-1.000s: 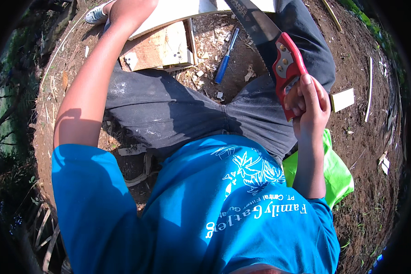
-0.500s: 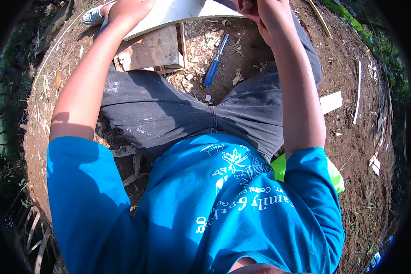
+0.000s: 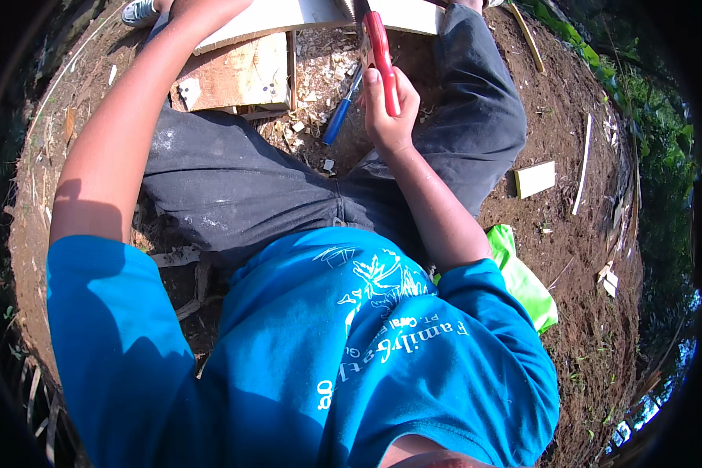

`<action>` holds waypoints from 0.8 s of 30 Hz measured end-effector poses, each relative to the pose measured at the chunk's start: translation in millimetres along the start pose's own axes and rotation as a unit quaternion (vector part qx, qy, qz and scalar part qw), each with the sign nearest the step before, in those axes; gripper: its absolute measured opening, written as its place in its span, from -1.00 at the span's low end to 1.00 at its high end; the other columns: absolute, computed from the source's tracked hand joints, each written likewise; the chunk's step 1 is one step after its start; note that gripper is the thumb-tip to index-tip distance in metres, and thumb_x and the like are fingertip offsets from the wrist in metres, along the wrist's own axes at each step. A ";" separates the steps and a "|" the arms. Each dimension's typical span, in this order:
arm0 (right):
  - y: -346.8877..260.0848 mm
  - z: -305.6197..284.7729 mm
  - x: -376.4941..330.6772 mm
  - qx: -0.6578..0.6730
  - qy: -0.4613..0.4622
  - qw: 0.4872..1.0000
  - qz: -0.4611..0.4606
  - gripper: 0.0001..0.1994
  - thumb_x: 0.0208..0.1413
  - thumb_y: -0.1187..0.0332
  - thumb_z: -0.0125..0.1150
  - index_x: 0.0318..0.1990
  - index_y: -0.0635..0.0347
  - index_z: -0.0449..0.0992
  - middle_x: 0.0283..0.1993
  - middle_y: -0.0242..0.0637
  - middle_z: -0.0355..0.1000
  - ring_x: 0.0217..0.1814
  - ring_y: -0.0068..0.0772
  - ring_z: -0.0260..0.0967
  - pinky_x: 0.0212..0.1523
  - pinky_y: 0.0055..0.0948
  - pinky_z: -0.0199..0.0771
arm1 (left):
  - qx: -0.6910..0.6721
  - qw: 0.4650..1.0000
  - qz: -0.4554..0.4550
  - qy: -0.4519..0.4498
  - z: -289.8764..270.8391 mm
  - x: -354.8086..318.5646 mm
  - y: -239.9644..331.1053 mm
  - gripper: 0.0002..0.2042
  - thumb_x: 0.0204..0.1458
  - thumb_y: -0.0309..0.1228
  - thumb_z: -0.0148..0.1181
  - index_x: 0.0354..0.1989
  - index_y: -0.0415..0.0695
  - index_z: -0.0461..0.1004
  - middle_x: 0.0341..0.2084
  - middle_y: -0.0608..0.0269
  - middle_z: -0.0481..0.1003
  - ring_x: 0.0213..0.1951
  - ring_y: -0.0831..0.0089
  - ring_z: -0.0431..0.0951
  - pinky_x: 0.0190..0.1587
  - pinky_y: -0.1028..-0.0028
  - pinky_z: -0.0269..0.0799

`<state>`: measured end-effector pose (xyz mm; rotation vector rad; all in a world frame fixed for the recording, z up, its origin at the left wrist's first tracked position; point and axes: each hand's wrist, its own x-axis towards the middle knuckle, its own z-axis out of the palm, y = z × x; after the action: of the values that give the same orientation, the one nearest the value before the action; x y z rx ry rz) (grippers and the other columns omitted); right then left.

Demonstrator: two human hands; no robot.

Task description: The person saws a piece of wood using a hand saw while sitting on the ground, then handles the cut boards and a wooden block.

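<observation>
R hand (image 3: 388, 115) in a closed grip: R fingers (image 3: 406, 92) curled in, R thumb (image 3: 373, 87) just L of them, tip pointing fwd. R wrist (image 3: 394, 146) right behind the fingers; R forearm (image 3: 437, 204) angles back & to the R from them, elbow bent. L hand (image 3: 210, 9) well apart, fwd & L of the R fingers, partly cut off at top edge; L fingertips out of sight, grip unclear. L forearm (image 3: 129, 117) slants back & L from there, arm nearly straight.
</observation>
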<state>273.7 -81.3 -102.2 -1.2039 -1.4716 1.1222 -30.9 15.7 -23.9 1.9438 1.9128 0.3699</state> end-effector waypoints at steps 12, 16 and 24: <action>-150.5 -105.5 -47.7 0.089 0.002 0.972 0.217 -0.69 0.45 0.22 0.07 -0.38 0.15 0.34 -0.64 -0.50 0.13 -0.65 -0.61 0.13 -0.58 -0.51 0.28 | 0.021 0.997 0.008 0.068 21.5 3.8 -38.1 -0.65 0.20 -0.11 0.11 0.05 0.06 0.63 -0.02 0.08 0.64 0.02 0.07 0.63 0.09 0.20 0.50; -163.9 -123.3 -48.3 0.116 0.039 0.964 0.234 -0.69 0.45 0.23 0.06 -0.39 0.10 0.32 -0.66 -0.50 0.11 -0.67 -0.62 0.07 -0.61 -0.52 0.20 | 0.037 0.998 -0.003 0.050 11.9 -3.6 -14.6 -0.64 0.20 -0.08 0.12 0.04 0.06 0.64 -0.03 0.05 0.63 0.01 0.06 0.63 0.07 0.19 0.50; -45.0 24.8 144.8 0.155 -0.004 0.973 0.169 -0.79 0.42 0.26 0.10 -0.03 0.15 0.60 -0.58 -0.58 0.29 -0.65 -0.75 0.10 -0.67 -0.62 0.03 | 0.014 0.989 0.119 0.083 13.5 2.8 -18.1 -0.63 0.18 -0.14 0.12 0.06 -0.02 0.62 -0.04 0.00 0.63 0.01 0.02 0.62 0.09 0.17 0.49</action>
<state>224.2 54.1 -49.1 -1.2533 -1.0676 1.5241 -40.9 17.2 -44.2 2.2308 1.7933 0.5913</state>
